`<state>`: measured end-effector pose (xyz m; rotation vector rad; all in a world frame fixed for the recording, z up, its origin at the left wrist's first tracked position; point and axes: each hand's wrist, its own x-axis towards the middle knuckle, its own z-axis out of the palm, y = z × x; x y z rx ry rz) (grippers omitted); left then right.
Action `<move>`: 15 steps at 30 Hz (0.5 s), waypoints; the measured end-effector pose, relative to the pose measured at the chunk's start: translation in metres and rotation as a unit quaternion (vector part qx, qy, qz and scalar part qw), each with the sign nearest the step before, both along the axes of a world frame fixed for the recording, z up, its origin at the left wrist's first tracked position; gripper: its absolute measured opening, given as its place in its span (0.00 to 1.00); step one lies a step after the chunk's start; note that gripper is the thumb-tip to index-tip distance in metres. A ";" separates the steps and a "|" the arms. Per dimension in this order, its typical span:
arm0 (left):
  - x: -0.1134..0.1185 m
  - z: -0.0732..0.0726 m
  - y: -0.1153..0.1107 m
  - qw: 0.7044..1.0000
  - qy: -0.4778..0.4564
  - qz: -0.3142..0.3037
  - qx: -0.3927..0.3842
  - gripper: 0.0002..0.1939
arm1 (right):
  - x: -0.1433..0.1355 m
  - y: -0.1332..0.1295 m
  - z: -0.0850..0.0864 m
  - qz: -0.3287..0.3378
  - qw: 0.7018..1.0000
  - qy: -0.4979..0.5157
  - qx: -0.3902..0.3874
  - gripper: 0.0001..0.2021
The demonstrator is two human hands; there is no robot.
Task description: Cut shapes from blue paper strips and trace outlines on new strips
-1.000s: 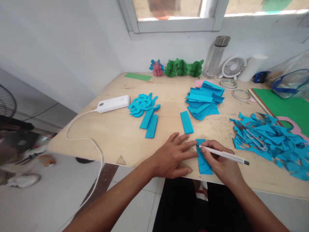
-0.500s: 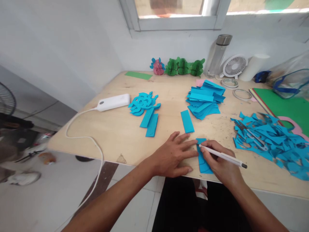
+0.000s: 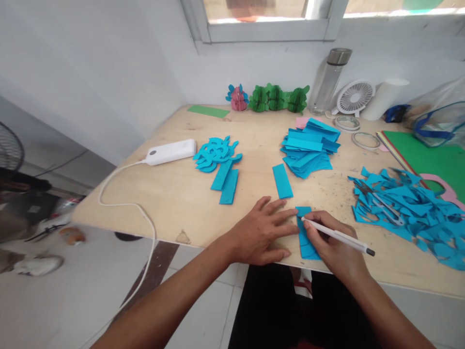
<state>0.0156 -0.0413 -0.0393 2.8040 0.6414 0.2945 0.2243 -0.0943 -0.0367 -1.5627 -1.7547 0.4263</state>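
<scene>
My right hand [image 3: 339, 245] is closed around a white pen [image 3: 343, 237], its tip on a blue paper strip [image 3: 306, 247] at the table's front edge. A curved line shows on the strip's lower part. My left hand [image 3: 261, 232] lies flat with fingers spread, a fingertip touching the strip's left edge. Just beyond my hands lies another blue strip [image 3: 282, 181]. Behind it is a stack of blue paper strips [image 3: 308, 148]. To the left, two blue strips [image 3: 228, 186] lie against a pile of curved blue cut-outs [image 3: 215, 154].
Blue scraps [image 3: 410, 213] with scissors [image 3: 385, 206] on them lie at the right. A white power bank [image 3: 171, 151] with a cable sits at the left. Along the back stand green paper figures [image 3: 276, 98], a bottle [image 3: 329, 82] and a small fan [image 3: 355, 98].
The pen tip has shifted slightly to the right on the strip. My left hand stays in place, and the rest shifts only a little with the camera.
</scene>
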 end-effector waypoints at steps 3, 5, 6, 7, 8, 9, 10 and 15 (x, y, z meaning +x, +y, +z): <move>0.000 0.000 0.000 1.000 0.001 0.001 0.000 0.25 | 0.000 -0.001 0.000 0.000 1.000 -0.009 0.010 0.07; 0.000 0.000 0.000 1.000 0.002 0.000 0.000 0.25 | 0.000 -0.001 0.000 0.000 1.000 -0.017 0.017 0.07; 0.000 0.000 0.000 1.000 0.001 0.000 0.000 0.25 | 0.000 -0.001 0.001 0.001 1.000 -0.022 0.021 0.06; 0.000 0.000 0.000 1.000 0.001 0.000 0.000 0.25 | 0.000 -0.002 0.001 0.002 0.999 -0.025 0.024 0.06; 0.000 0.000 0.000 1.000 0.000 0.000 0.001 0.25 | 0.000 -0.002 0.001 0.003 0.999 -0.028 0.026 0.06; 0.000 0.000 0.000 1.000 0.000 0.001 0.001 0.25 | 0.000 -0.002 0.001 0.003 0.999 -0.030 0.029 0.06; 0.000 0.000 0.000 1.000 0.001 0.001 0.002 0.25 | 0.000 -0.003 0.001 0.003 0.999 -0.031 0.031 0.06; 0.000 0.000 0.000 1.000 0.004 0.003 0.005 0.25 | 0.000 -0.004 0.000 0.002 0.998 -0.039 0.047 0.06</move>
